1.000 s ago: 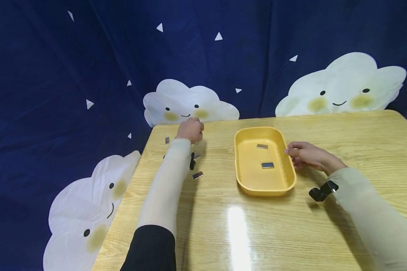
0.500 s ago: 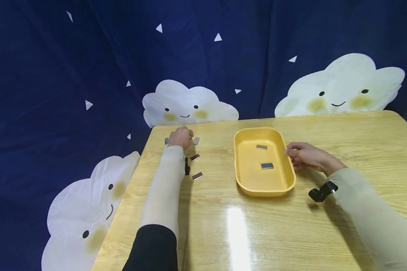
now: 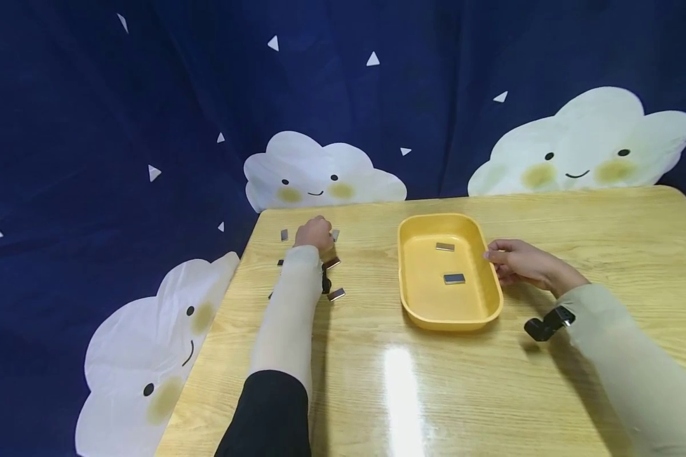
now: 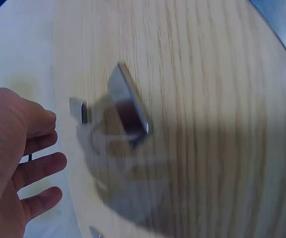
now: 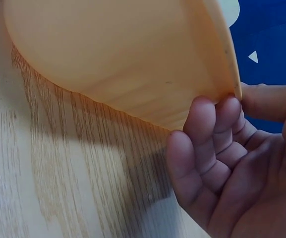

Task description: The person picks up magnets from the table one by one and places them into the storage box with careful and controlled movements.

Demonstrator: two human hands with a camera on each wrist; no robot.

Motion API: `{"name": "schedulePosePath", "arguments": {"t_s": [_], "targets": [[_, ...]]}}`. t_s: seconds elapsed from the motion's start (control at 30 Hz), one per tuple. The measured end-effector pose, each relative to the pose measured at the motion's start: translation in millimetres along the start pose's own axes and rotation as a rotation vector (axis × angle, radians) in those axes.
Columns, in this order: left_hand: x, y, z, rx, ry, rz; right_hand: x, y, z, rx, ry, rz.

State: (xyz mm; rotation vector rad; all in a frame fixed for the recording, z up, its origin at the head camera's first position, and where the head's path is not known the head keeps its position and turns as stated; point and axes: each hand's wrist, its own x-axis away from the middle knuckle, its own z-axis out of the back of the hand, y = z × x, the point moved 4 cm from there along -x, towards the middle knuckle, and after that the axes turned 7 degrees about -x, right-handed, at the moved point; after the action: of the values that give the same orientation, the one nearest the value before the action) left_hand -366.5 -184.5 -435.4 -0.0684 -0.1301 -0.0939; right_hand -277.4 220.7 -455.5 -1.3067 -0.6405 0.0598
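Note:
My left hand (image 3: 316, 233) is above the far left of the table, among several small shiny rectangular metal pieces. Its thumb and index fingertips come together in the left wrist view, with the other fingers loosely bent; I cannot tell if a piece is between them. One metal piece (image 4: 128, 104) lies right of the fingers there, with a smaller-looking one (image 4: 78, 110) beside it. My right hand (image 3: 520, 263) grips the right rim of a yellow plastic tray (image 3: 494, 289), thumb over the edge and fingers against the outer wall (image 5: 133, 64). Two metal pieces (image 3: 454, 278) lie inside the tray.
More metal pieces lie on the wooden table (image 3: 377, 393), including one near the left forearm (image 3: 336, 294) and one at the far left (image 3: 284, 235). A dark blue curtain (image 3: 331, 82) with white clouds hangs just behind the table and along its left side.
My left hand first shifted left and slightly nearer, uncovering a metal piece, then moved a little back to the right. The right hand and the tray have stayed put.

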Motion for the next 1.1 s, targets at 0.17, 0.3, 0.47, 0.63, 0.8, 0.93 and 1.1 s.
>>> {"name": "schedulePosePath", "arguments": {"t_s": [0.17,0.3,0.47,0.63,0.8,0.93,1.1], "targets": [[-7.5,6.3,0.8,-0.04,0.022,0.104,1.5,0.7,0.5,0.0,0.003,-0.001],[-10.7,9.0,2.1,-0.067,0.033,0.192,2.1,1.7,0.9,-0.01,-0.002,0.003],[-14.3,7.2,-5.5,-0.066,-0.001,0.218,-0.7,1.5,0.4,-0.017,-0.005,-0.004],[-18.9,7.0,-11.4,-0.12,0.0,0.221,-1.4,1.0,0.8,-0.019,-0.004,-0.009],[-21.6,10.8,-10.4,-0.178,0.036,0.198,0.1,0.3,1.0,-0.021,-0.013,0.0],[-23.1,13.5,-11.0,-0.191,0.061,0.155,0.5,0.5,1.0,-0.02,-0.02,0.009],[-23.7,15.6,-10.0,-0.201,0.062,0.119,0.2,0.6,1.8,-0.016,-0.023,0.017]]}}
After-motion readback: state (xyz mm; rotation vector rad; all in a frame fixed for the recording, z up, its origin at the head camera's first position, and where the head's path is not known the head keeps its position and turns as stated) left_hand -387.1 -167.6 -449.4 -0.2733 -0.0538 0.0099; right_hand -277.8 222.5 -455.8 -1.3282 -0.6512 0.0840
